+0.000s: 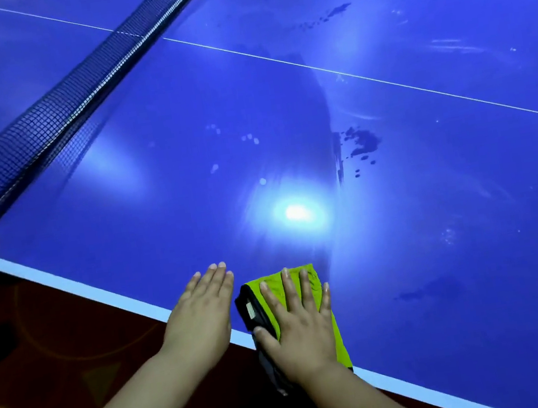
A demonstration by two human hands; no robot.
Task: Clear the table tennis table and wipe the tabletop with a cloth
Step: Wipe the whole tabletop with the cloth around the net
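- Pressing flat on a folded green cloth (pixel 313 305), the right hand (pixel 300 324) has its fingers spread wide, palm down, and the thumb lies on the cloth's dark edging at the left side.
- The cloth lies at the near edge of the blue tabletop (pixel 184 153), its near end hanging just over the white border line (pixel 75 286).
- The left hand (pixel 203 313) rests just left of the cloth, palm down, fingers straight and close together, gripping nothing; its heel sits over the table's near edge.
- The two hands lie side by side, close but not touching.
- Dark wet-looking splotches (pixel 361 142) mark the tabletop to the far right of the cloth, with more marks (pixel 332 15) farther away beyond the white centre line (pixel 360 76).
- A bright glare spot (pixel 296 213) from a light shows on the surface just beyond the hands.
- The dark net (pixel 51 113) crosses the table on the left, running from the near left to the far middle.
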